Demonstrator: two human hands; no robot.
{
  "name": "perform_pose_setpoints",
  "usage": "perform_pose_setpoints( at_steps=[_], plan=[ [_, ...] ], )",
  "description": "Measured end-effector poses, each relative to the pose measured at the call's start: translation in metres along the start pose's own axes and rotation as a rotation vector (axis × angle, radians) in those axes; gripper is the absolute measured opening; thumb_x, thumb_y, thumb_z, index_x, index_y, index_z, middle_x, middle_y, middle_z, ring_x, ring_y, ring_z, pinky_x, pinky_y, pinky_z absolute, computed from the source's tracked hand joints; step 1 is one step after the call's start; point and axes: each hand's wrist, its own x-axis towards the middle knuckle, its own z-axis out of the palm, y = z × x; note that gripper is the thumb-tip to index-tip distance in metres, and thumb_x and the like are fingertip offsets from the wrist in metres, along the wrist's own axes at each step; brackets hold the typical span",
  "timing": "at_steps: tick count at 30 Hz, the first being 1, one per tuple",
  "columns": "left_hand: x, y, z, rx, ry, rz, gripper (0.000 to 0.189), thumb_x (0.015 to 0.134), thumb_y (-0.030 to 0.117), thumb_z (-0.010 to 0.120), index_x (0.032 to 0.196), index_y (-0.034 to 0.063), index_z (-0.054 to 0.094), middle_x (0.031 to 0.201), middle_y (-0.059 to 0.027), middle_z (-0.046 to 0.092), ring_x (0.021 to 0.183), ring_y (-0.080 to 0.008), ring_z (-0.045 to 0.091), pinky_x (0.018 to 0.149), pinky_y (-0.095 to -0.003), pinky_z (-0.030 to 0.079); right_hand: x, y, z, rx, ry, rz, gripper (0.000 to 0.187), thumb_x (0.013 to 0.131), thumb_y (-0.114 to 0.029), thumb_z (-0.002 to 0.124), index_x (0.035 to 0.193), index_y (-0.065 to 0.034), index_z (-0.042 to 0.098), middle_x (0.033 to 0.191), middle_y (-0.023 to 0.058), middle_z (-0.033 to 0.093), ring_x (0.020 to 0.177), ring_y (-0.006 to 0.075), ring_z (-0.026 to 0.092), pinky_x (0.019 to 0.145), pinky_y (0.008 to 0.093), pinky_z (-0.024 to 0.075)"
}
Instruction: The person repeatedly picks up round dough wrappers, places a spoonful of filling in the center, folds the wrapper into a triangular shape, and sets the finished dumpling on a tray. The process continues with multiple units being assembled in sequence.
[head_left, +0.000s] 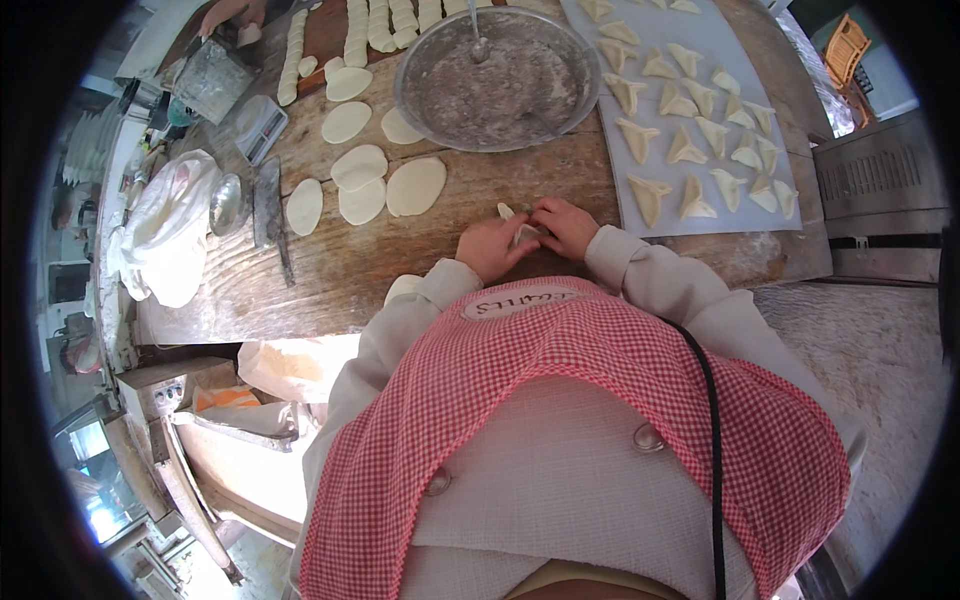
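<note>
Close to the table's front edge, my left hand (493, 246) and my right hand (565, 227) meet around a piece of dough (507, 213). Fingers of both hands press on its edges, and most of it is hidden beneath them. Left of my hands lie several flat dough rounds (417, 186), some overlapping. Just beyond my hands stands a wide metal basin (403, 97) holding a purplish-brown filling (499, 94), with a metal spoon (480, 49) in it. To the right, folded three-cornered dough pieces (649, 196) rest in rows on a pale sheet (634, 225).
Ropes of cut dough (292, 56) lie at the back, near another person's hand (232, 16). At left are a digital scale (262, 127), a metal bowl (229, 202), a flat scraper-like blade (267, 202) and a white plastic bag (169, 225). A metal cabinet (870, 176) stands at right.
</note>
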Motion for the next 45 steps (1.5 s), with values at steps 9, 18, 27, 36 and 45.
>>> perform_pose_setpoints(
  at_steps=[9,18,27,36,45],
  plan=[
    [0.007,-0.006,-0.011,-0.255,0.027,0.222,0.02,0.078,0.006,0.059,0.097,0.006,0.062,0.087,-0.0159,0.058,0.084,-0.035,0.057,0.074,-0.0386,0.047,0.006,-0.027,-0.025,0.318,0.039,-0.047,0.021,0.079,-0.02,0.064,0.095,-0.009,0.056,0.082,0.016,0.062,0.074,0.0394,0.06,0.065,0.0461,0.047],
    [0.092,0.112,-0.081,-0.141,0.157,0.383,0.043,0.08,0.001,0.055,0.123,0.0001,0.05,0.119,-0.0181,0.054,0.108,-0.0336,0.053,0.091,-0.0376,0.044,-0.014,0.04,-0.179,-0.105,0.174,0.131,0.034,0.081,-0.031,0.062,0.108,-0.0113,0.055,0.083,0.0148,0.064,0.077,0.0365,0.061,0.067,0.0452,0.0481],
    [-0.06,-0.066,-0.074,-0.236,0.805,-0.527,0.022,0.09,0.007,0.05,0.109,-0.0009,0.059,0.093,-0.0121,0.063,0.081,-0.018,0.058,0.073,-0.0298,0.048,-0.097,0.394,-0.36,-0.525,0.583,0.782,0.021,0.086,-0.025,0.055,0.097,-0.0084,0.058,0.101,0.0162,0.062,0.093,0.0368,0.059,0.075,0.0451,0.0472],
    [-0.176,-0.127,0.034,0.27,0.682,-1.022,0.07,0.085,0.035,0.058,0.139,0.0011,0.028,0.141,-0.0275,0.028,0.132,-0.0424,0.026,0.108,-0.0474,0.023,-0.089,0.437,-0.364,-0.713,0.226,1.274,0.054,0.085,-0.026,0.061,0.132,-0.007,0.044,0.123,0.0168,0.055,0.116,0.031,0.051,0.098,0.0379,0.0397],
    [-0.151,-0.146,-0.036,-0.499,0.851,-1.071,0.026,0.073,0.013,0.072,0.092,-0.0019,0.061,0.083,-0.0093,0.065,0.076,-0.0175,0.061,0.066,-0.0313,0.05,0.11,0.118,-0.185,0.095,0.017,0.084,0.025,0.086,-0.029,0.06,0.089,-0.0046,0.062,0.083,0.011,0.065,0.077,0.029,0.063,0.067,0.0377,0.048]
  ],
)
